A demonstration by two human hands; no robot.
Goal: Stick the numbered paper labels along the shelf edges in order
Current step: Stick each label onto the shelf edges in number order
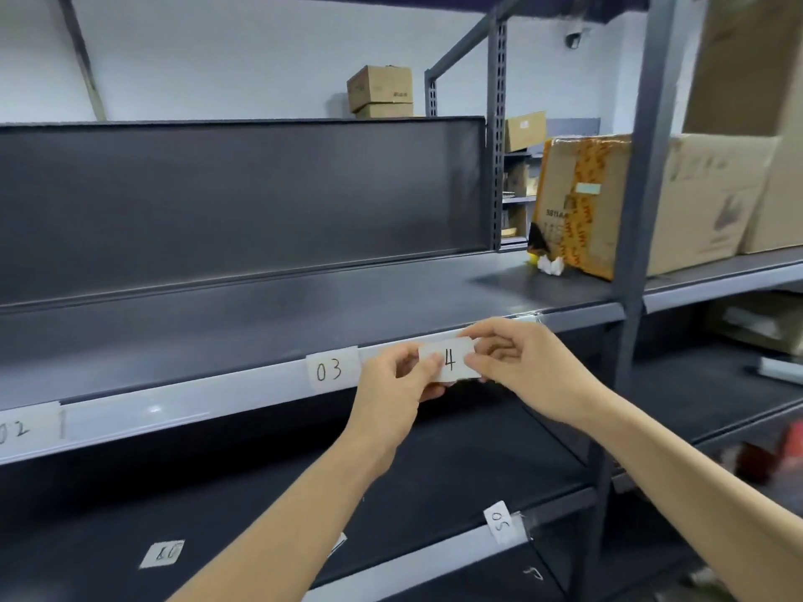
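A white paper label (454, 360) with a handwritten 4 showing is held in front of the pale shelf edge strip (226, 404). My left hand (393, 384) pinches its left end, covering the first digit. My right hand (517, 362) pinches its right end. Label 03 (332, 369) is stuck on the strip just to the left, and label 02 (26, 427) sits further left at the frame edge. On the lower shelf lie loose labels: one (163, 553) flat on the shelf, another marked 05 (499, 523) at the lower strip.
Grey metal shelving with an upright post (634, 254) to the right. Cardboard boxes (578, 206) stand on the same shelf at the right, with crumpled white paper (549, 265) beside them. More boxes (380, 91) sit on top at the back.
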